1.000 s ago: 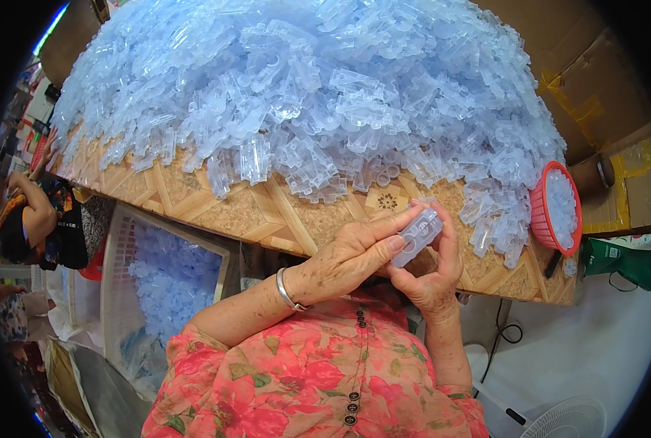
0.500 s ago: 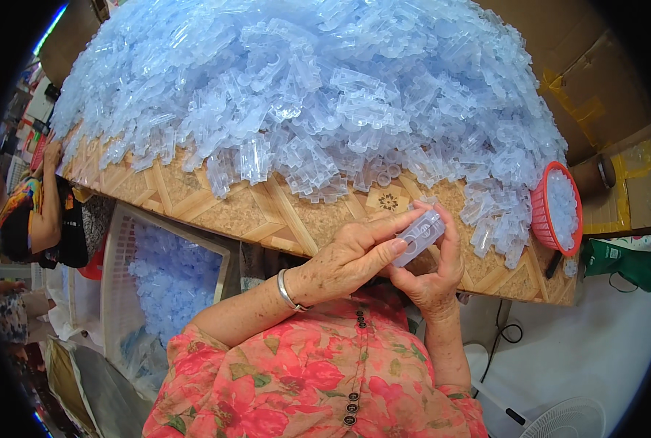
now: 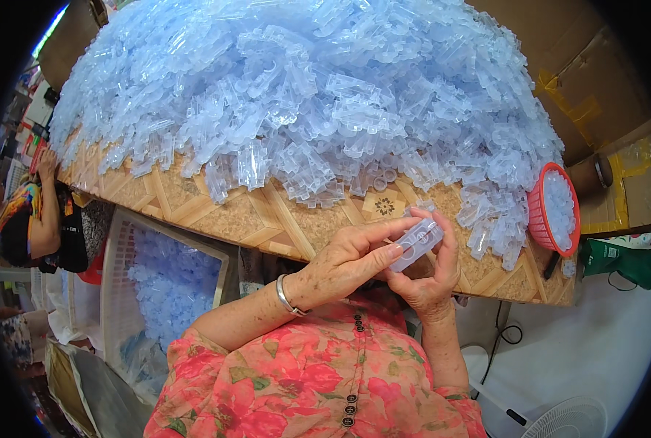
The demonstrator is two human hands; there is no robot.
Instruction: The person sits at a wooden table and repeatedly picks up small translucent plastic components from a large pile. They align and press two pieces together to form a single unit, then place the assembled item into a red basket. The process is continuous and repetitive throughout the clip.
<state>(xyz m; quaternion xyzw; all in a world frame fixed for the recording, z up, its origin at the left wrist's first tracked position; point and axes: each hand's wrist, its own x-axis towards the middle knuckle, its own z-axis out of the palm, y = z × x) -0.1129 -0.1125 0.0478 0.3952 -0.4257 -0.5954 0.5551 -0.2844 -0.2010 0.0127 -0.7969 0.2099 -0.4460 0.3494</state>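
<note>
Between both hands, over the table's front edge, is a small clear plastic case (image 3: 417, 242), oblong with round shapes moulded in it. My left hand (image 3: 351, 266) pinches its near left side between thumb and fingers. The fingers of my right hand (image 3: 433, 281) curl round its right side and far end, the thumb beneath. Beyond the hands a huge heap of similar clear bluish plastic pieces (image 3: 296, 95) covers most of the table (image 3: 249, 215). A few loose pieces lie just past my fingertips.
A red plastic basket (image 3: 535, 215) of small clear pieces stands at the table's right edge, a dark stick-like object (image 3: 552, 264) beside it. Below the table at left is a white crate (image 3: 117, 285) of clear pieces. Cardboard (image 3: 588, 80) walls the right; another person's arm (image 3: 46, 204) shows far left.
The plastic case has turned slightly between my fingers, and my right fingers have shifted along it. Both hands stay in nearly the same place.
</note>
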